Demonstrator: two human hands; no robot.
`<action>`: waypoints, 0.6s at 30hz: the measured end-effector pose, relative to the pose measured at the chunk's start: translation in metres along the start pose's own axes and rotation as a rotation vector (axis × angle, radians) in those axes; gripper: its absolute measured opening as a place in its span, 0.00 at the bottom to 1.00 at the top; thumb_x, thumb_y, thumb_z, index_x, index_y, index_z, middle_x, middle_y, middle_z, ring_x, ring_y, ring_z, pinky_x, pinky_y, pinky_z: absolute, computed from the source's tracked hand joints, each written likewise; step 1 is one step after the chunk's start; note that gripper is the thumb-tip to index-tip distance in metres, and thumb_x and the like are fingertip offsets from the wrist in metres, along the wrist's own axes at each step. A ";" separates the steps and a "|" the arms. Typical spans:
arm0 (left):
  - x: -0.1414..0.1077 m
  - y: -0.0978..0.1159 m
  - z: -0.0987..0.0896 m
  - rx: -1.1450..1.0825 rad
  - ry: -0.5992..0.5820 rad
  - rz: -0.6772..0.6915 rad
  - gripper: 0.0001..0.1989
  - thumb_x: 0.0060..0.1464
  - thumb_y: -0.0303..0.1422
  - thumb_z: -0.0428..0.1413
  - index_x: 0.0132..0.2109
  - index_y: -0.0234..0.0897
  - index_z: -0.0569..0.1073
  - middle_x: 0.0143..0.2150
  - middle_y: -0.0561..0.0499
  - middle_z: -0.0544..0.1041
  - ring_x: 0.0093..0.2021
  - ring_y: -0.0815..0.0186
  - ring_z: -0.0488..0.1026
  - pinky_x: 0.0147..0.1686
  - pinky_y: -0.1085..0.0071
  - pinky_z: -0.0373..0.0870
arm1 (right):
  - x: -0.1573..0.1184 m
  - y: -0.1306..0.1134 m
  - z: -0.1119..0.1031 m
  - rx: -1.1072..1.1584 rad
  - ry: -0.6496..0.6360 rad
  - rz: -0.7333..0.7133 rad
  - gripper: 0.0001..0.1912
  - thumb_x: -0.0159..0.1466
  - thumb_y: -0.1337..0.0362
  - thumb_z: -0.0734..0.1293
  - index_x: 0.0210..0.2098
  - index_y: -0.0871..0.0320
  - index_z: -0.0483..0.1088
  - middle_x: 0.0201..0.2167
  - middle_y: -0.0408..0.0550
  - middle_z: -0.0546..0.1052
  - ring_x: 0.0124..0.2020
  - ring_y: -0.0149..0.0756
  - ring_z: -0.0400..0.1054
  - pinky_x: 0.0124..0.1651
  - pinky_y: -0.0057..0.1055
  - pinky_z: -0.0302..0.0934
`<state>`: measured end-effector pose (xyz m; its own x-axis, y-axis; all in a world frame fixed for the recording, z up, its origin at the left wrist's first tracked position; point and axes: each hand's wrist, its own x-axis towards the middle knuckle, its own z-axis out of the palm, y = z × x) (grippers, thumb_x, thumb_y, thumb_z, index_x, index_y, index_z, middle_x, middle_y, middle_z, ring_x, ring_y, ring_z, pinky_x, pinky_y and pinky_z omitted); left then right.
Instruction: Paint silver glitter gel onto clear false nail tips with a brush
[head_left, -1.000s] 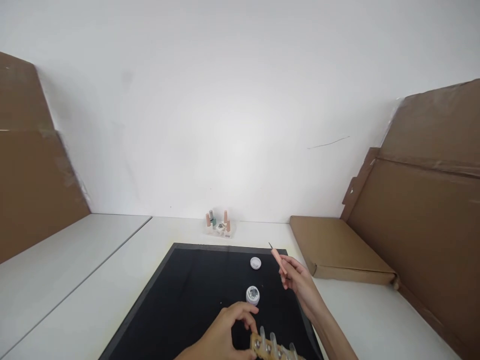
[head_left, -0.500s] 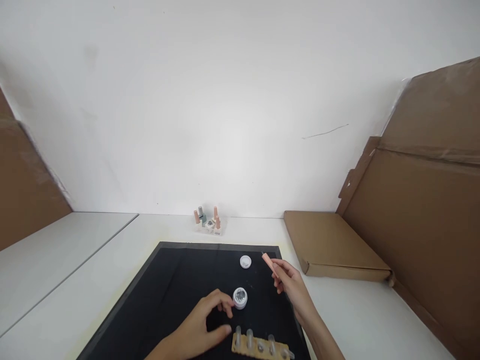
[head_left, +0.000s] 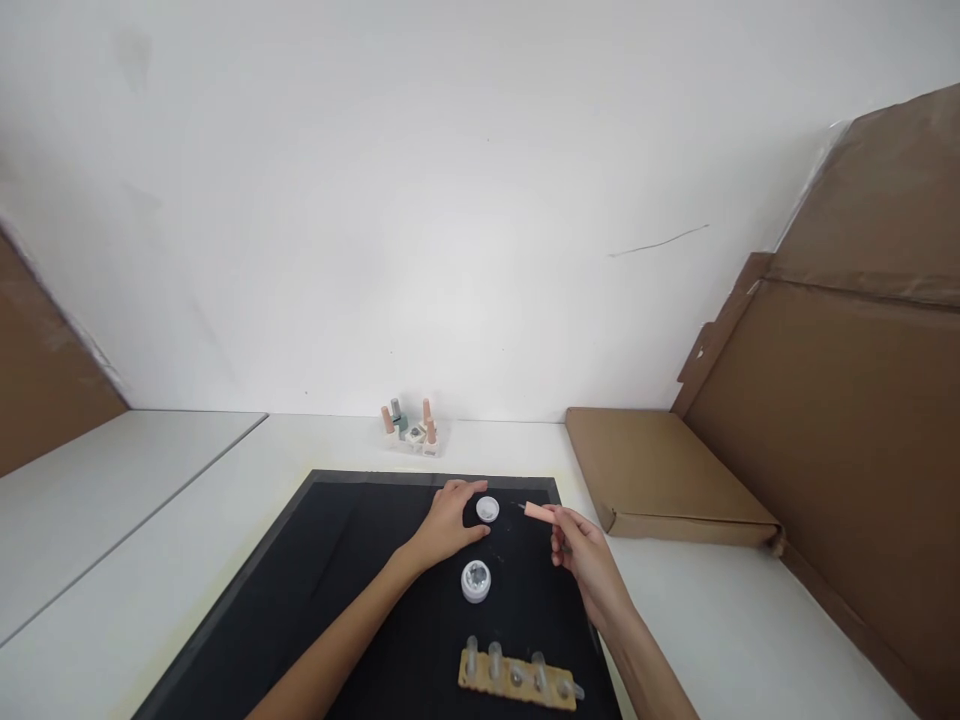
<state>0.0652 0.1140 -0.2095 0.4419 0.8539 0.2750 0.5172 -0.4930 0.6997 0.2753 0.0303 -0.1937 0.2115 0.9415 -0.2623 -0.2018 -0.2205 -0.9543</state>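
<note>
gripping brush [head_left: 541, 513] by handle in right hand [head_left: 583, 555], pointing its thin tip to 9 o'clock, towards lid [head_left: 487, 510]. holding left hand [head_left: 448, 525] open, with finger and thumb curved around lid, on mat [head_left: 345, 530] at 12 o'clock from jar [head_left: 475, 581]; cannot tell if touching. expect a light, stiff, perhaps slick lid; pinch across opposite edges. expect a light brush with delicate tip; grasp handle only.

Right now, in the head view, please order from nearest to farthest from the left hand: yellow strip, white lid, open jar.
1. White lid, beside the left hand, at its fingertips.
2. Open jar, below the lid in view.
3. Yellow strip, lowest of the three.
</note>
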 end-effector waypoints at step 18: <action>-0.075 0.018 -0.023 -0.248 0.299 0.017 0.18 0.51 0.24 0.57 0.50 0.39 0.72 0.46 0.46 0.74 0.42 0.62 0.75 0.43 0.66 0.73 | -0.018 0.001 0.026 -0.006 -0.059 -0.247 0.23 0.54 0.48 0.74 0.39 0.60 0.75 0.23 0.40 0.71 0.20 0.27 0.62 0.25 0.28 0.60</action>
<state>0.0246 0.0454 -0.2026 0.1968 0.8751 0.4421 0.3028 -0.4831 0.8215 0.2465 0.0197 -0.1860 0.1978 0.9802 -0.0126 -0.1449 0.0165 -0.9893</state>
